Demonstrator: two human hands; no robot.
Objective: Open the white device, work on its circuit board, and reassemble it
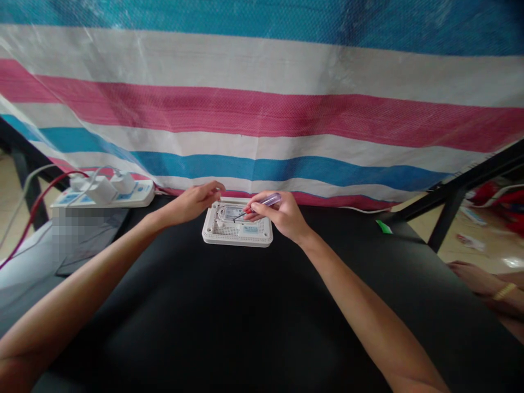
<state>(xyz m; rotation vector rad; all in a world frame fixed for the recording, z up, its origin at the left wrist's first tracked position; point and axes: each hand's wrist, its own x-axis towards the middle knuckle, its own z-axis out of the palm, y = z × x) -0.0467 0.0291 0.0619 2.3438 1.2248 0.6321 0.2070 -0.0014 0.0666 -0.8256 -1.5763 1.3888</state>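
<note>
A white plastic device (229, 238) with rounded corners lies flat on the black table. Its upward side has a recessed panel, dotted vent grilles and a small pale label. My right hand (282, 215) grips a screwdriver (269, 200) with a clear purple handle and a red collar. The thin dark shaft slants down to the left, its tip over the recessed panel; whether it touches is too small to tell. My left hand (192, 203) hovers at the device's upper left corner, its fingers loosely bent and apart, with nothing visible in them.
A white power strip (141, 195) with several plugs and cables stands at the left, by a dark flat object (110, 229), partly blurred. A green packet (383, 226) lies on the right. A striped sheet (262, 117) hangs behind. Another person's hand (477, 277) rests by the right edge.
</note>
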